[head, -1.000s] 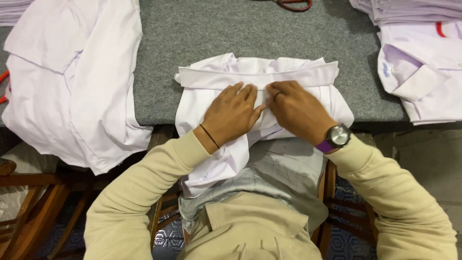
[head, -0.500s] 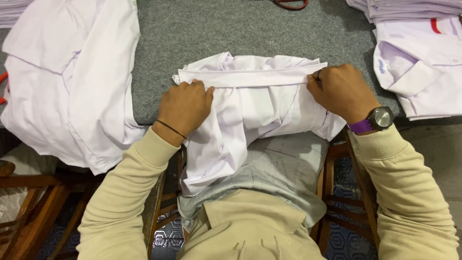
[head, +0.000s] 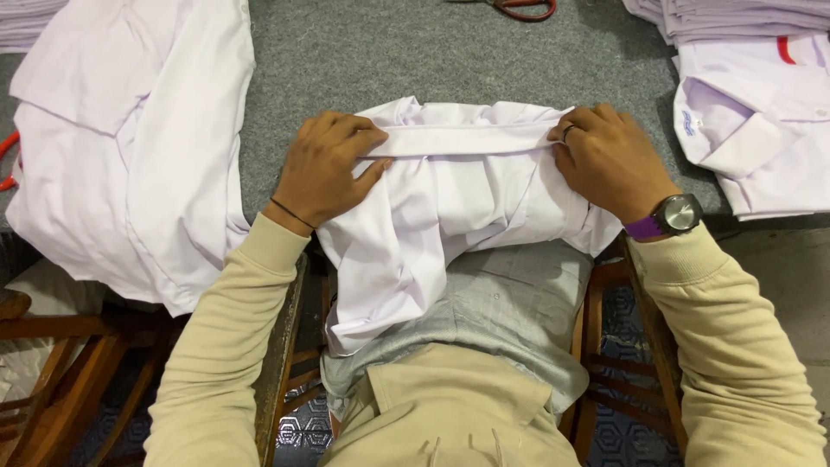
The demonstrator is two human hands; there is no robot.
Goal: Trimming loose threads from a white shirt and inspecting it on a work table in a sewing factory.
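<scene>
1. Location: the white shirt [head: 458, 207] lies at the near edge of the grey felt surface [head: 415, 60], partly folded. Its lower portion hangs off the edge toward the person's lap.
2. Left hand [head: 324, 169]: fingers curled closed, pinching the left end of the flat folded band [head: 467, 140] that runs across the top of the shirt.
3. Right hand [head: 609, 160]: fingers bent down and closed on the right end of the same band, palm resting on the cloth.
4. Handling judgement: the shirt appears light, thin and soft. It will drape and wrinkle wherever unsupported, and the hanging portion will likely pull on the fold. It is not fragile.
5. Friction: the felt-like surface probably grips the fabric, so sliding would drag creases into it.
6. Grip points: the band is the stiffest-looking part; hold at both ends keeps it taut and straight.
7. Surroundings: a loose white garment [head: 130, 147] lies to the left, a folded shirt [head: 761, 147] and a stack of folded shirts [head: 735, 17] to the right, and scissors [head: 519, 9] at the far edge.
</scene>
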